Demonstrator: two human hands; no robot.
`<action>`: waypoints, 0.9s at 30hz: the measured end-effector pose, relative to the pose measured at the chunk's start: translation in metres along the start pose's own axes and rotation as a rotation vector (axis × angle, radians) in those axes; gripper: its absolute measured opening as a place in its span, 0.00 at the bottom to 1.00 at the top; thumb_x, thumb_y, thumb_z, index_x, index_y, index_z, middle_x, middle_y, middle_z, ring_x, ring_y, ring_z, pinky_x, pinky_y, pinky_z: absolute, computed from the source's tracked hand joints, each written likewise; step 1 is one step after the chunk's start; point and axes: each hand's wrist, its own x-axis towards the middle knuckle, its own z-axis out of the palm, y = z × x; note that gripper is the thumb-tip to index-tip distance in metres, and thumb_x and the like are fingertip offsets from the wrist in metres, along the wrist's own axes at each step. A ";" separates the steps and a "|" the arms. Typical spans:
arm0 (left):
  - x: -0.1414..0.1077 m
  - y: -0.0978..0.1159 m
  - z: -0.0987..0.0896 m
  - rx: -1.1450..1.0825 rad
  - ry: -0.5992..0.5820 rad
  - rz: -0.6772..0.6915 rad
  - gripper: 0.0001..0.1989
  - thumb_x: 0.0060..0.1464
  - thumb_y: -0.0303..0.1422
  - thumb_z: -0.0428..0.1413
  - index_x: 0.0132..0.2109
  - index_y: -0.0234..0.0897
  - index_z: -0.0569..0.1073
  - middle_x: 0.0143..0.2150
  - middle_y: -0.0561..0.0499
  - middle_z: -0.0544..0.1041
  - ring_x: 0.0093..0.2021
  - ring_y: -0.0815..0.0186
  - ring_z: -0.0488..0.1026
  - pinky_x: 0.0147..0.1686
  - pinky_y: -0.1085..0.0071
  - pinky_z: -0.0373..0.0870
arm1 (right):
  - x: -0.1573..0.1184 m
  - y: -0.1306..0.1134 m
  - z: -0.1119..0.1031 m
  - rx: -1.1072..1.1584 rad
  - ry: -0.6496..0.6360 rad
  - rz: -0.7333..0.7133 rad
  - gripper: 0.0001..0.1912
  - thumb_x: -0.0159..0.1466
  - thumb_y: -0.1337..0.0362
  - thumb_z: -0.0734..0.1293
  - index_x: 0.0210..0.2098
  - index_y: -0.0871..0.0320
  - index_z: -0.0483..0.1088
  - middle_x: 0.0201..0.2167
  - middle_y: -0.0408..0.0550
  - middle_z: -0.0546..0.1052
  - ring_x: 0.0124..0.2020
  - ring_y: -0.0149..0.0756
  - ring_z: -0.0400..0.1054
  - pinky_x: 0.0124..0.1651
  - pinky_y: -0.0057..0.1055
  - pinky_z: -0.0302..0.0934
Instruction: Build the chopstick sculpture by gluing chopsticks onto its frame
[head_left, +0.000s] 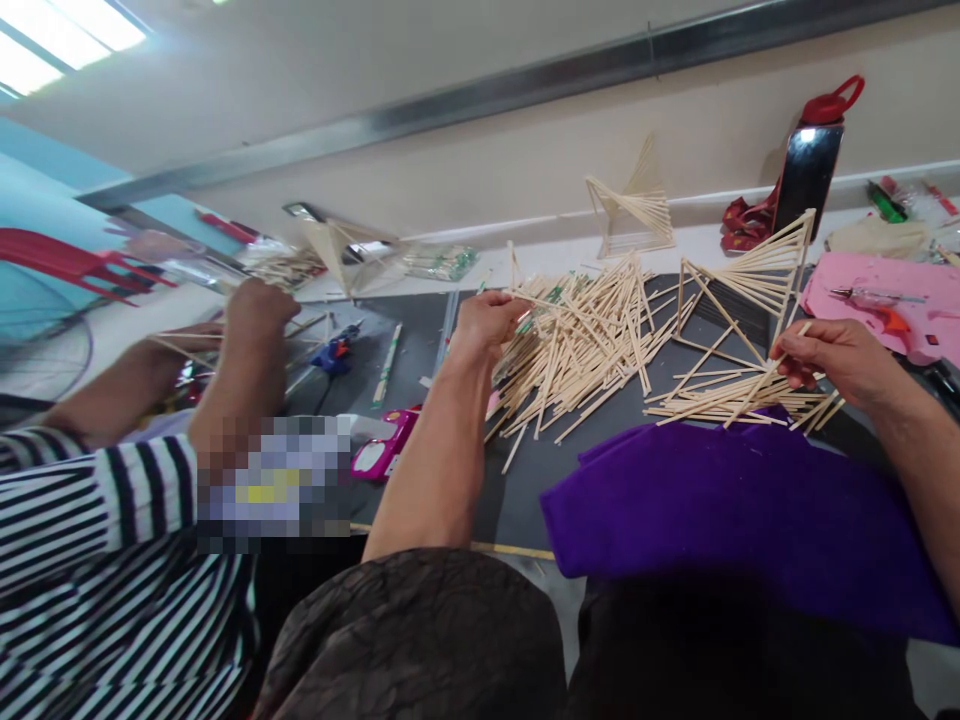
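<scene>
My left hand (487, 325) is closed in a pinch at the left side of a big loose pile of thin wooden sticks (577, 330), with one stick between its fingertips. Over on the right, my right hand (817, 355) pinches another wooden stick (804, 329) between thumb and fingers. Right beside that hand stands a twisted frame (739, 272) built of the same sticks. A smaller bundle of sticks (690, 408) lies below the frame, along the edge of a purple cloth (675, 490).
A second stick frame (637, 215) stands by the wall, near a red-capped bottle (825, 105) and a phone (810, 175). A glue gun (885, 312) lies on a pink pad (844, 275). To the left, a co-worker in a striped sleeve (142, 490) works near a blue glue gun (336, 352).
</scene>
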 end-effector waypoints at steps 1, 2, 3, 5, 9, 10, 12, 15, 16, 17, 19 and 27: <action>0.000 0.001 -0.002 -0.039 -0.002 -0.011 0.10 0.36 0.35 0.59 0.25 0.38 0.65 0.15 0.61 0.57 0.15 0.76 0.51 0.17 0.76 0.44 | 0.000 0.000 0.000 -0.001 0.001 0.002 0.14 0.57 0.52 0.72 0.27 0.58 0.76 0.21 0.44 0.74 0.18 0.25 0.64 0.21 0.25 0.57; -0.001 0.002 -0.004 -0.076 -0.004 -0.021 0.10 0.37 0.34 0.60 0.25 0.37 0.65 0.15 0.61 0.57 0.15 0.76 0.52 0.16 0.76 0.45 | 0.000 0.000 0.000 -0.001 0.002 0.003 0.14 0.57 0.52 0.72 0.27 0.58 0.76 0.21 0.44 0.74 0.18 0.25 0.63 0.21 0.25 0.57; -0.002 0.003 -0.007 -0.110 -0.006 -0.030 0.09 0.37 0.34 0.60 0.25 0.37 0.66 0.15 0.61 0.57 0.15 0.76 0.53 0.16 0.77 0.46 | 0.000 0.000 0.000 -0.001 0.001 0.006 0.15 0.57 0.52 0.72 0.28 0.58 0.76 0.21 0.44 0.74 0.18 0.25 0.63 0.21 0.24 0.57; -0.004 0.006 -0.011 -0.172 -0.010 -0.044 0.09 0.38 0.32 0.60 0.27 0.35 0.68 0.16 0.60 0.59 0.15 0.77 0.55 0.15 0.79 0.48 | 0.000 0.001 0.001 0.000 -0.006 0.010 0.15 0.57 0.51 0.72 0.27 0.58 0.76 0.20 0.44 0.73 0.18 0.25 0.63 0.21 0.24 0.56; -0.008 0.012 -0.018 -0.251 -0.024 -0.063 0.08 0.41 0.31 0.59 0.30 0.33 0.70 0.20 0.56 0.67 0.16 0.78 0.58 0.15 0.80 0.53 | 0.000 0.002 0.001 -0.001 -0.006 0.002 0.15 0.56 0.51 0.72 0.27 0.59 0.76 0.20 0.44 0.73 0.18 0.25 0.63 0.21 0.25 0.56; -0.009 0.013 -0.018 -0.260 -0.031 -0.066 0.07 0.41 0.31 0.59 0.30 0.33 0.70 0.21 0.56 0.68 0.17 0.77 0.59 0.15 0.80 0.54 | 0.000 0.002 0.001 -0.003 -0.001 0.002 0.15 0.56 0.52 0.72 0.27 0.59 0.76 0.20 0.44 0.73 0.18 0.25 0.62 0.21 0.25 0.56; -0.010 0.015 -0.018 -0.269 -0.047 -0.066 0.07 0.41 0.30 0.59 0.28 0.33 0.69 0.21 0.55 0.69 0.17 0.77 0.60 0.15 0.80 0.55 | 0.000 0.002 0.001 -0.010 0.001 0.001 0.15 0.57 0.52 0.72 0.27 0.58 0.76 0.19 0.44 0.73 0.18 0.26 0.63 0.21 0.25 0.56; -0.013 0.017 -0.015 -0.264 -0.068 -0.048 0.07 0.41 0.29 0.60 0.26 0.33 0.68 0.19 0.56 0.67 0.16 0.77 0.59 0.15 0.80 0.52 | 0.000 0.001 0.002 -0.020 -0.001 -0.011 0.15 0.57 0.52 0.71 0.27 0.58 0.76 0.20 0.44 0.73 0.18 0.26 0.63 0.21 0.25 0.57; -0.015 0.017 -0.013 -0.261 -0.072 -0.040 0.07 0.41 0.30 0.60 0.25 0.33 0.68 0.18 0.56 0.66 0.16 0.78 0.58 0.15 0.80 0.51 | 0.000 0.001 0.002 -0.023 -0.001 -0.013 0.15 0.57 0.52 0.71 0.27 0.58 0.76 0.20 0.44 0.73 0.18 0.26 0.64 0.21 0.25 0.57; -0.016 0.018 -0.011 -0.258 -0.075 -0.034 0.07 0.41 0.30 0.60 0.25 0.33 0.68 0.18 0.56 0.66 0.15 0.78 0.57 0.15 0.80 0.50 | 0.000 0.001 0.002 -0.028 -0.003 -0.011 0.15 0.57 0.52 0.71 0.27 0.58 0.76 0.20 0.44 0.73 0.18 0.26 0.64 0.21 0.25 0.57; -0.018 0.019 -0.008 -0.254 -0.075 -0.023 0.07 0.42 0.31 0.59 0.25 0.34 0.68 0.18 0.57 0.65 0.15 0.78 0.57 0.15 0.79 0.50 | 0.001 0.001 0.001 -0.035 -0.010 -0.004 0.14 0.57 0.52 0.71 0.27 0.58 0.76 0.20 0.44 0.73 0.18 0.25 0.64 0.21 0.24 0.57; -0.019 0.022 -0.007 0.051 0.079 0.234 0.11 0.46 0.37 0.56 0.22 0.34 0.70 0.17 0.54 0.65 0.16 0.75 0.56 0.17 0.77 0.53 | 0.001 -0.001 0.002 -0.042 0.019 0.002 0.14 0.56 0.52 0.72 0.26 0.58 0.76 0.19 0.44 0.73 0.17 0.26 0.63 0.20 0.24 0.56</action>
